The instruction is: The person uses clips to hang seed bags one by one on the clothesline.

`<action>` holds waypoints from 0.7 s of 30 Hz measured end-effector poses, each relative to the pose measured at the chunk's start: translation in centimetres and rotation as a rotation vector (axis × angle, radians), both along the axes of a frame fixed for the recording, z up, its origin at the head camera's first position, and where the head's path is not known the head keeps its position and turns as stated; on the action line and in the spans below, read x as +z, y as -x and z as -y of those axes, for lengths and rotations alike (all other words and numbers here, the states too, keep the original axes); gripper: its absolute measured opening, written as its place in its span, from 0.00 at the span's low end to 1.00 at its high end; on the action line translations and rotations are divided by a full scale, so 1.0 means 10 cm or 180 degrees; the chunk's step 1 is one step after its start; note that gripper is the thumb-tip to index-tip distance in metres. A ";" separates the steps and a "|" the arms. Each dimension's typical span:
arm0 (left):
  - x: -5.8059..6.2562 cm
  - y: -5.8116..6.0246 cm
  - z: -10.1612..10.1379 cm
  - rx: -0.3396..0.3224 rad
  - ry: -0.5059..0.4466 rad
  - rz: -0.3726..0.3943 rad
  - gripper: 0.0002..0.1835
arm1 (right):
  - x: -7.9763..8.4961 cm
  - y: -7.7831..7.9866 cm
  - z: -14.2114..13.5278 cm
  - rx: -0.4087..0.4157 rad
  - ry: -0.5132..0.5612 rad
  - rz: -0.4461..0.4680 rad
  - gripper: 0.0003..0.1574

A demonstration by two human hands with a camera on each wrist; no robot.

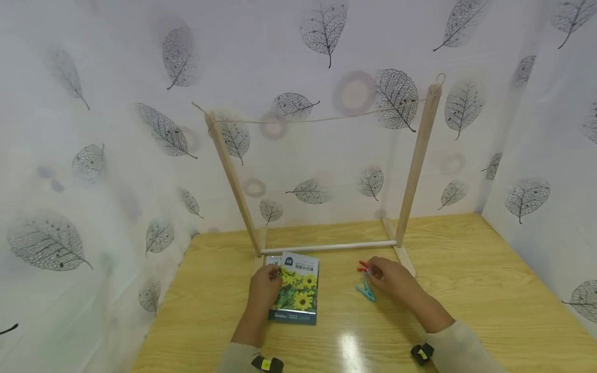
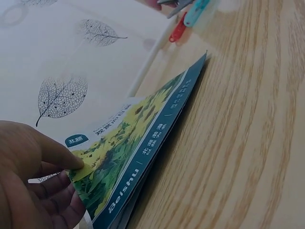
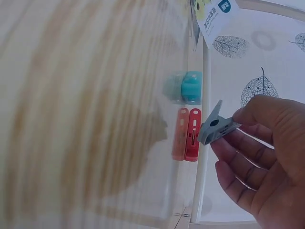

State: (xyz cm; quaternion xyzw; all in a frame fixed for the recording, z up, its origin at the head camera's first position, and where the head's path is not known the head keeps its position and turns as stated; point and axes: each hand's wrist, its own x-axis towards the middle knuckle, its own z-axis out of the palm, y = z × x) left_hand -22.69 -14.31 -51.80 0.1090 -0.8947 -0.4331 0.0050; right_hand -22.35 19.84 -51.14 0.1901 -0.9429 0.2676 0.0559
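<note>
My left hand [image 1: 264, 287] pinches the left edge of a seed packet [image 1: 300, 298] printed with yellow flowers. In the left wrist view the thumb lies on its printed face, and the packet tilts up from the table. Another packet [image 1: 272, 260] shows behind its upper left corner. To the right, my right hand [image 1: 396, 280] pinches a grey clothespin [image 3: 218, 128] between thumb and fingers. A red clothespin [image 3: 193, 136] and a teal clothespin [image 1: 366, 292] lie on the table close to that hand.
Behind the hands stands a wooden frame with a left post [image 1: 235, 186], a right post [image 1: 418, 166] and a white bottom bar [image 1: 336, 246]. A string [image 1: 322, 119] runs between the post tops. Leaf-patterned sheeting [image 1: 326, 155] surrounds the wood-grain table [image 1: 466, 280].
</note>
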 end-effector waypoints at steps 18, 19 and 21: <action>0.05 -0.01 0.11 -0.0076 -0.0114 -0.0232 0.13 | 0.02 -0.03 -0.04 0.0282 0.0224 -0.0144 0.04; 0.06 -0.01 0.12 -0.0065 -0.0126 -0.0224 0.13 | 0.02 -0.04 -0.04 0.0284 0.0243 -0.0172 0.04; 0.09 -0.02 0.12 -0.0044 -0.0148 -0.0202 0.14 | 0.01 -0.04 -0.04 0.0292 0.0266 -0.0231 0.04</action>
